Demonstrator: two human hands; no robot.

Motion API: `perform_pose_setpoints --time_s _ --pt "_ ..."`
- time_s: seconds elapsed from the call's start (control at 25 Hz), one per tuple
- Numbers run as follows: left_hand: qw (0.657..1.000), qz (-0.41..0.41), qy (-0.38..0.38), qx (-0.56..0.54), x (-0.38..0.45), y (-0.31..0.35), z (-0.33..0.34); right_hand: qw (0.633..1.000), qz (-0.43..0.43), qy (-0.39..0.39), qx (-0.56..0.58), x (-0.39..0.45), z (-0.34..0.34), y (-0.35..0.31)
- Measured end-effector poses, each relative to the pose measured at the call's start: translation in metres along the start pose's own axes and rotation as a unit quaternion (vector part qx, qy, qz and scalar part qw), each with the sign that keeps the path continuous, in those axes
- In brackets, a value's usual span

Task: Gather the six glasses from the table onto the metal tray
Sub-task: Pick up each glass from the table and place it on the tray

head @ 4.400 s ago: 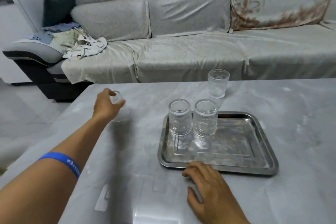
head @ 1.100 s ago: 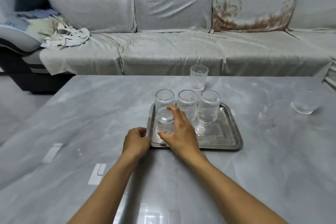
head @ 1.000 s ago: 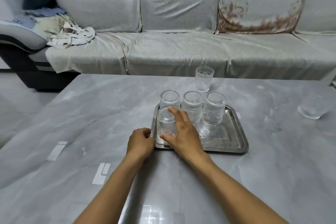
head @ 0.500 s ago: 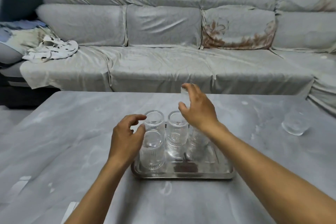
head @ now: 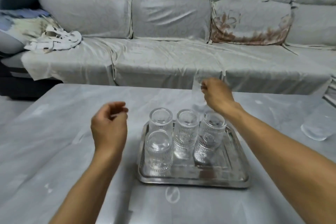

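1. The left hand hangs over the table, left of the tray. Its fingers curl loosely inward around nothing, touching neither glass nor tray.
2. The tray lies on the table in front of the person, and four ribbed glasses stand upright on it. One glass sits at the near left; behind it runs a row of three, left, middle and right, close together.
3. The right hand is raised beyond the tray's far right corner, pinching a fifth glass near its rim. That glass is blurred and clear of the table.
4. A sixth glass rests on the table at the far right, well apart from the tray.
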State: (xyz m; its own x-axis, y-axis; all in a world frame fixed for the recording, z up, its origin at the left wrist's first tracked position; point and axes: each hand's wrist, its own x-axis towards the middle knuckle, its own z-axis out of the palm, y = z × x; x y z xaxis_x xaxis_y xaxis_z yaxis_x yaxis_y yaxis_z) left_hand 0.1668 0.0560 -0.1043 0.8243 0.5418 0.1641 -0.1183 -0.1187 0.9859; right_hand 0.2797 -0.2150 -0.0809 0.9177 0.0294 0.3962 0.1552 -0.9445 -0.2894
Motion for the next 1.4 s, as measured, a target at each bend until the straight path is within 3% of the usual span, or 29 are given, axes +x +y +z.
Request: perform_pose_setpoints --time_s 0.08,0.12,0.16,0.2,0.28,0.36,0.44,0.48,0.52,0.64,0.68,0.72,0.8,0.92,0.96,1.04,1.12,1.2,1.4 --pt "0.999 0.048 0.011 0.008 -0.009 0.025 -0.001 0.990 -0.002 0.068 0.121 -0.023 -0.032 -0.007" --pt "0.995 0.087 -0.016 0.042 -0.020 0.036 -0.001 0.968 0.018 0.084 0.236 -0.039 -0.049 -0.012" --pt "0.988 0.118 -0.066 0.070 -0.031 0.045 0.001 0.920 0.055 0.075 0.382 -0.057 -0.063 -0.021" --pt "0.980 0.126 -0.133 0.072 -0.043 0.053 0.004 0.847 0.090 0.048 0.522 -0.075 -0.073 -0.030" --pt "0.959 0.096 -0.265 0.015 -0.071 0.063 0.008 0.707 0.141 -0.036 0.692 -0.121 -0.080 -0.048" --pt "0.957 0.069 -0.276 -0.058 -0.091 0.066 0.012 0.621 0.178 -0.097 0.757 -0.157 -0.080 -0.061" --pt "0.965 0.058 -0.243 -0.081 -0.100 0.067 0.016 0.563 0.211 -0.118 0.791 -0.179 -0.078 -0.064" --pt "0.969 0.060 -0.230 -0.072 -0.102 0.068 0.019 0.565 0.226 -0.122 0.784 -0.183 -0.076 -0.064" --pt "0.972 0.061 -0.218 -0.056 -0.102 0.066 0.020 0.608 0.234 -0.120 0.749 -0.185 -0.075 -0.063" --pt "0.975 0.085 -0.206 0.006 -0.097 0.062 0.021 0.868 0.157 -0.047 0.468 -0.188 -0.067 -0.059" --pt "0.972 0.100 -0.212 0.029 -0.098 0.060 0.021 0.928 0.082 -0.022 0.363 -0.190 -0.064 -0.060" --pt "0.967 0.117 -0.221 0.051 -0.101 0.059 0.022 0.961 0.009 0.000 0.277 -0.191 -0.061 -0.064" --pt "0.952 0.151 -0.250 0.094 -0.111 0.059 0.025 0.977 -0.062 0.057 0.194 -0.192 -0.055 -0.069" --pt "0.921 0.183 -0.323 0.116 -0.109 0.056 0.025 0.973 -0.005 0.095 0.209 -0.188 -0.048 -0.062" --pt "0.923 0.184 -0.314 0.122 -0.101 0.053 0.022 0.973 0.022 0.086 0.213 -0.188 -0.043 -0.058" --pt "0.934 0.182 -0.214 0.223 -0.083 0.044 0.014 0.974 0.049 0.054 0.213 -0.190 -0.029 -0.050" --pt "0.910 0.139 -0.159 0.356 -0.073 0.031 0.007 0.973 0.049 0.009 0.224 -0.196 -0.013 -0.048" --pt "0.907 0.094 -0.174 0.372 -0.070 0.021 0.006 0.976 0.024 -0.010 0.218 -0.200 0.002 -0.048" --pt "0.903 0.124 -0.177 0.371 -0.065 0.013 0.008 0.984 0.005 -0.003 0.178 -0.195 0.016 -0.046"
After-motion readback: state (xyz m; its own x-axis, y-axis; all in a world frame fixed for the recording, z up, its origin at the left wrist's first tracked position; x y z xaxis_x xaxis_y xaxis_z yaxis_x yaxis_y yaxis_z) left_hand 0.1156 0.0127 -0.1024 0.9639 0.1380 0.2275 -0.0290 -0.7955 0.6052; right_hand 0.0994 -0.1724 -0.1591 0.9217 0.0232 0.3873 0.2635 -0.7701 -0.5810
